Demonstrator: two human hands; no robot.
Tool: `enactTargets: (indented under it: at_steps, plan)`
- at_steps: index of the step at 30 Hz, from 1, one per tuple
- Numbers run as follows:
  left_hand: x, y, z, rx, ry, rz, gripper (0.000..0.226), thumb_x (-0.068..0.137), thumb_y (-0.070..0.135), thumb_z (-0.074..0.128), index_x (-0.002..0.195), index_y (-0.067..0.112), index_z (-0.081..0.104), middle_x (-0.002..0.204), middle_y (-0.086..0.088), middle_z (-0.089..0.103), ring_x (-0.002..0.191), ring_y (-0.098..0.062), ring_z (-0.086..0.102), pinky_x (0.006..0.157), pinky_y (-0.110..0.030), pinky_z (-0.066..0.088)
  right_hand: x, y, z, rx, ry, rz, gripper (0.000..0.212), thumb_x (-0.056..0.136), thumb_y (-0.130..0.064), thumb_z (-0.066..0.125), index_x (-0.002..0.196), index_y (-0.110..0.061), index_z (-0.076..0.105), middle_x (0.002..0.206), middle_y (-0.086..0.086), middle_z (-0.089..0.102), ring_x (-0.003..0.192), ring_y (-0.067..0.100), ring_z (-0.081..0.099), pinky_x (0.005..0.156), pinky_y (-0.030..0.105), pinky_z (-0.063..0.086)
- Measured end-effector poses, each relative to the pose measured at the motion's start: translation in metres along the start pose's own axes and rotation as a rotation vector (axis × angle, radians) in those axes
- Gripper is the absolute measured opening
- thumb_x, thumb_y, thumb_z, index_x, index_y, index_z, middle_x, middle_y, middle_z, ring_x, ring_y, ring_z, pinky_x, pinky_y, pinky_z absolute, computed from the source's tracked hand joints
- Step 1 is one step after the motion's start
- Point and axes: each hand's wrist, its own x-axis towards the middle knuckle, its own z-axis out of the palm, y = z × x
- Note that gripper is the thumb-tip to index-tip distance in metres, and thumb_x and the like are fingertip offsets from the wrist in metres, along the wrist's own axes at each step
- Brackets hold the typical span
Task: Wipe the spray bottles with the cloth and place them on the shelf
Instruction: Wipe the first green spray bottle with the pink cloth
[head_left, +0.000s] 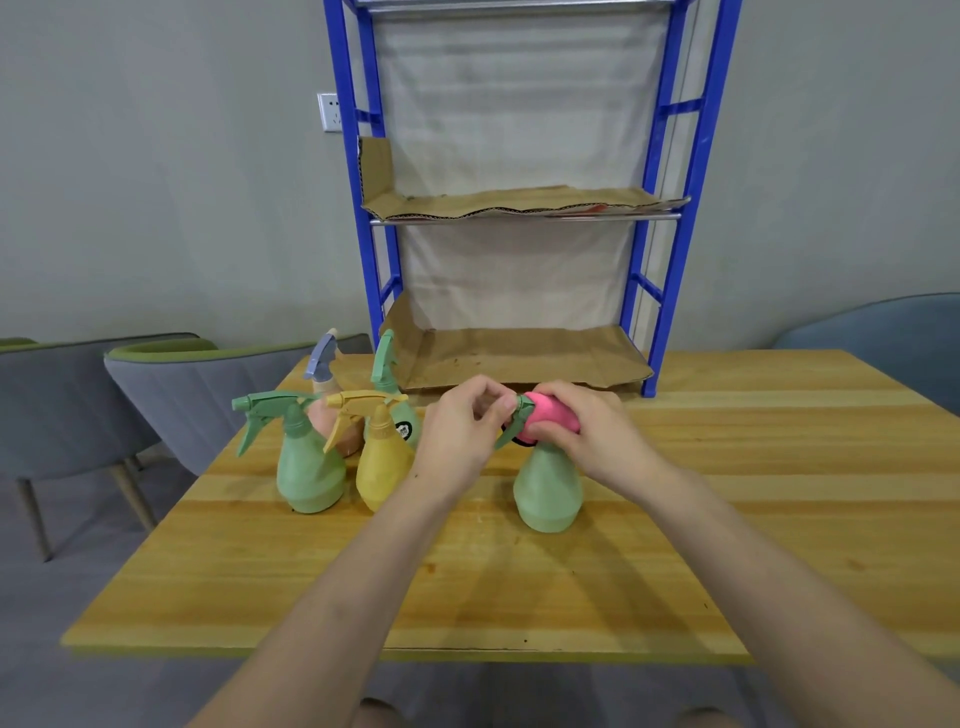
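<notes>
A green spray bottle (548, 491) stands upright on the wooden table (727, 519) in front of me. My left hand (462, 431) pinches its green nozzle at the tip. My right hand (587, 431) holds a pink cloth (550, 413) wrapped over the bottle's spray head. To the left stand a second green bottle (306, 473), a yellow bottle (382, 467), a pink bottle with a blue head (327, 410) and a further green bottle (389, 395) behind them. The blue shelf (524, 358) stands at the table's far edge, its levels lined with cardboard.
Grey chairs with green trim (171, 395) stand left of the table, and a blue chair (883, 327) at the right. A wall socket (330, 111) sits left of the shelf. The shelf's blue posts (660, 312) flank its openings.
</notes>
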Motion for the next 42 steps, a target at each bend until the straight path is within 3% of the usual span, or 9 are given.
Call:
enactTargets:
  at_steps: [4,8,11,14,19,24,32,39,42]
  plan:
    - [0.0,0.001,0.0,-0.015,-0.013,0.003,0.011,0.102,0.034,0.064,0.097,0.028,0.071,0.088,0.012,0.073,0.087,-0.006,0.067,0.074,-0.026,0.051,-0.004,0.001,0.006,-0.022,0.053,-0.035,0.019,0.101,-0.034,0.066,0.118,-0.027,0.069,0.1,-0.012,0.07,0.091,0.006,0.061,0.079,0.023,0.047]
    - [0.003,0.002,-0.003,0.024,-0.065,0.001,0.013,0.103,0.036,0.062,0.095,0.027,0.067,0.086,0.014,0.074,0.085,-0.002,0.067,0.073,-0.027,0.052,-0.002,0.003,-0.016,0.014,-0.118,-0.051,0.03,0.107,-0.021,0.057,0.135,-0.028,0.066,0.112,-0.012,0.074,0.102,0.006,0.066,0.085,0.022,0.051]
    - [0.005,0.003,-0.004,0.041,-0.068,0.006,0.014,0.103,0.035,0.062,0.094,0.026,0.065,0.085,0.013,0.074,0.084,-0.003,0.067,0.073,-0.029,0.053,-0.003,0.005,-0.022,0.005,-0.202,-0.003,0.036,0.104,-0.023,0.062,0.139,-0.033,0.06,0.121,-0.016,0.069,0.108,0.008,0.063,0.091,0.027,0.053]
    - [0.003,0.003,-0.002,0.037,-0.058,-0.004,0.014,0.104,0.035,0.061,0.094,0.025,0.065,0.086,0.012,0.073,0.084,-0.004,0.066,0.068,-0.024,0.048,-0.007,0.003,-0.012,-0.038,-0.128,0.067,0.032,0.1,-0.037,0.068,0.13,-0.035,0.058,0.114,-0.015,0.066,0.102,0.01,0.062,0.087,0.037,0.055]
    - [0.001,0.003,-0.001,0.043,-0.046,-0.013,0.015,0.104,0.035,0.06,0.093,0.025,0.063,0.084,0.01,0.072,0.081,-0.008,0.065,0.066,-0.025,0.047,-0.011,-0.011,0.004,-0.184,0.035,0.137,0.035,0.099,-0.045,0.067,0.128,-0.029,0.056,0.111,-0.011,0.065,0.097,0.016,0.061,0.078,0.037,0.051]
    - [0.002,0.004,-0.001,0.032,-0.05,-0.024,0.015,0.105,0.035,0.06,0.094,0.025,0.062,0.086,0.011,0.071,0.081,-0.003,0.063,0.065,-0.02,0.042,-0.014,-0.019,0.015,-0.36,0.111,0.072,0.035,0.101,-0.046,0.063,0.121,-0.018,0.057,0.106,-0.002,0.069,0.092,0.025,0.066,0.068,0.037,0.044]
    - [0.005,0.003,-0.005,0.055,-0.076,-0.019,0.016,0.104,0.037,0.06,0.09,0.029,0.061,0.085,0.01,0.073,0.086,-0.011,0.068,0.079,-0.04,0.057,-0.008,-0.016,-0.001,-0.27,-0.098,0.069,0.032,0.106,-0.034,0.056,0.135,-0.025,0.048,0.123,-0.002,0.063,0.103,0.025,0.064,0.082,0.041,0.053]
    - [0.003,0.002,-0.002,0.062,-0.061,-0.013,0.017,0.105,0.037,0.059,0.09,0.028,0.058,0.084,0.011,0.072,0.083,-0.01,0.066,0.074,-0.036,0.054,-0.009,-0.018,0.005,-0.232,0.007,0.089,0.037,0.098,-0.041,0.069,0.128,-0.024,0.054,0.113,-0.006,0.066,0.096,0.018,0.063,0.08,0.038,0.053]
    - [0.003,0.001,-0.002,0.069,-0.067,-0.002,0.017,0.105,0.039,0.058,0.089,0.031,0.056,0.084,0.012,0.071,0.083,-0.008,0.066,0.077,-0.037,0.054,-0.007,-0.008,-0.005,-0.137,-0.085,0.066,0.036,0.099,-0.042,0.068,0.13,-0.03,0.055,0.113,-0.01,0.066,0.099,0.014,0.063,0.083,0.037,0.055]
